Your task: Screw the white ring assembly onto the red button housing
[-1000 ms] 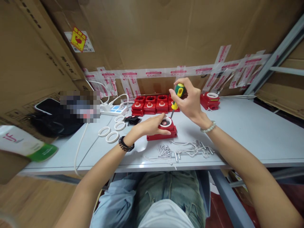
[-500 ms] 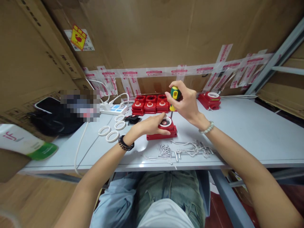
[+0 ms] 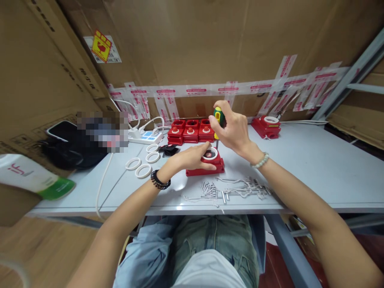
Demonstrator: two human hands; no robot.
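My left hand (image 3: 194,157) grips a red plastic box (image 3: 205,172) on the table, thumb and fingers pressing on either side of its top. A white ring (image 3: 215,156) encircles a dark round face on that box. In my right hand (image 3: 234,126) is a screwdriver (image 3: 218,115) with a green and yellow handle, held nearly upright. Its shaft runs down to the box's far right corner; the tip is hidden behind the ring. Just in front of the box lie a pile of small screws (image 3: 209,189) and metal rods tangled with white string (image 3: 250,188).
Several red boxes (image 3: 191,134) stand in a row at the back, and another red box (image 3: 266,128) sits at the right. Loose white rings (image 3: 143,171) lie left of my hand. Behind them is a power strip (image 3: 146,138); a white-green tube (image 3: 36,176) is at far left.
The screwdriver handle sits slightly differently in my right fingers, as if turned a little. My left hand keeps its hold on the box. The whole view has shifted slightly.
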